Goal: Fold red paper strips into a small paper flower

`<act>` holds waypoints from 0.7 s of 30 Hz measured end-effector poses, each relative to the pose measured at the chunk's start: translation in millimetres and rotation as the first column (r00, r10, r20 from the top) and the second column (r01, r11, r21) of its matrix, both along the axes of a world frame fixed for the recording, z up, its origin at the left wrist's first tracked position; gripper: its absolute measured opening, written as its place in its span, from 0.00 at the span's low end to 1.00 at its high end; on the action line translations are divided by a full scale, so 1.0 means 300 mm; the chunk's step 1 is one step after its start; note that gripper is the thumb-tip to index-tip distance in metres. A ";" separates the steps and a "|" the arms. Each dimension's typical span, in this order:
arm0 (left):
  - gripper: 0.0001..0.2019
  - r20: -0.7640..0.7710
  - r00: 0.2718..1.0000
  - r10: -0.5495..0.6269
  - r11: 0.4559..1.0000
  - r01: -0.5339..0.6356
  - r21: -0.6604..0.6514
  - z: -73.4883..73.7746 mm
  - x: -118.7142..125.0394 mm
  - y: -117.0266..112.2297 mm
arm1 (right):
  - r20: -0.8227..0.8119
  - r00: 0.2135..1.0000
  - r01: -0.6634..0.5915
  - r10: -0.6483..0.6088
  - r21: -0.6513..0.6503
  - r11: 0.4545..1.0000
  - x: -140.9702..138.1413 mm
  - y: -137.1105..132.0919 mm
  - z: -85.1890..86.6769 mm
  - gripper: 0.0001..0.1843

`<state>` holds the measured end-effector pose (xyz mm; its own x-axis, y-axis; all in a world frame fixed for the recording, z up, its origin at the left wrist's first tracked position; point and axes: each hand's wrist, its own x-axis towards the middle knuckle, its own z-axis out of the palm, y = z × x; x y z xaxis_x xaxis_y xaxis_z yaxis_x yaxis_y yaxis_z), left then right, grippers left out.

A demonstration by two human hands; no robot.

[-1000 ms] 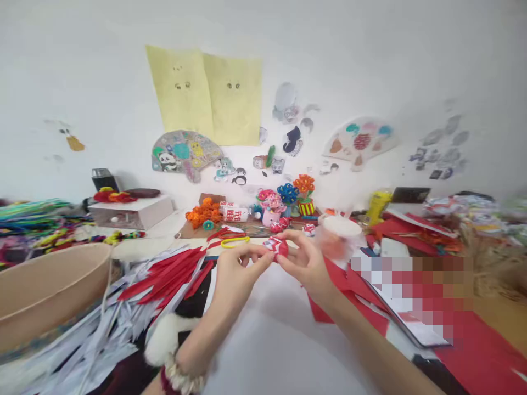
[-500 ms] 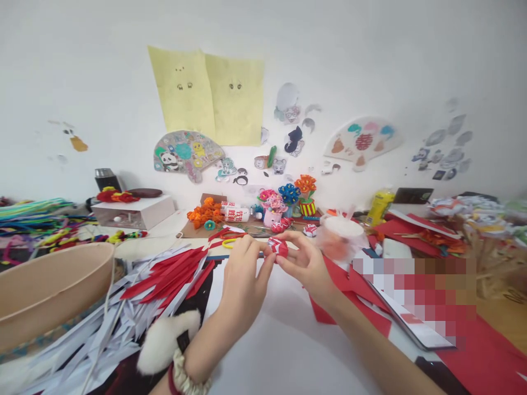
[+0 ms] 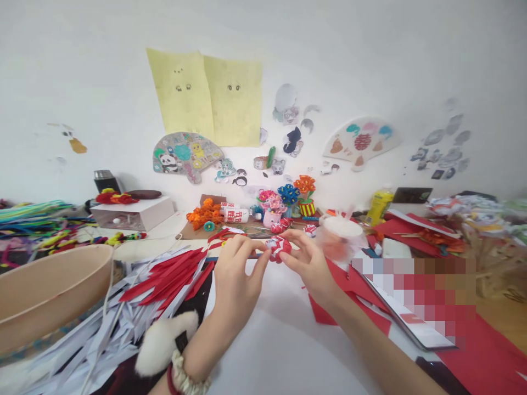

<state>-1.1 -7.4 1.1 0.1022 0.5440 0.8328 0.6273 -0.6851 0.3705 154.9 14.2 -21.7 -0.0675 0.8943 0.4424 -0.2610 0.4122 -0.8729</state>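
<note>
Between my two hands, above a white sheet, is a small red-and-white woven paper ball. My left hand pinches its left side with thumb and forefinger. From the right, my right hand has its thumb and fingers closed round the ball's other side. Similar red-and-white balls lie farther back on the table. Left of my left hand spreads a pile of red paper strips and white paper strips. Red paper lies under my right forearm.
A beige basin stands at the left, with a white fluffy object near my left wrist. Along the back are pipe-cleaner flowers, a white bottle and a lidded cup. A tablet leans at the right.
The ball has turned a little and shows more of its white-and-red weave. My left hand has shifted slightly left, its thumb drawn back to the ball's edge.
</note>
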 end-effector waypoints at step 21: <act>0.05 -0.194 0.968 0.159 0.970 -0.116 0.214 -0.024 0.011 -0.001 | 0.046 0.999 -0.009 0.010 -0.011 1.000 -0.004 -0.007 -0.007 0.18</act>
<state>2.4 -7.7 -6.0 0.2210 0.3905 0.8937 0.7691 -0.6333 0.0865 153.6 12.0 -23.8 -0.0963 0.8980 0.4294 -0.2242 0.4007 -0.8883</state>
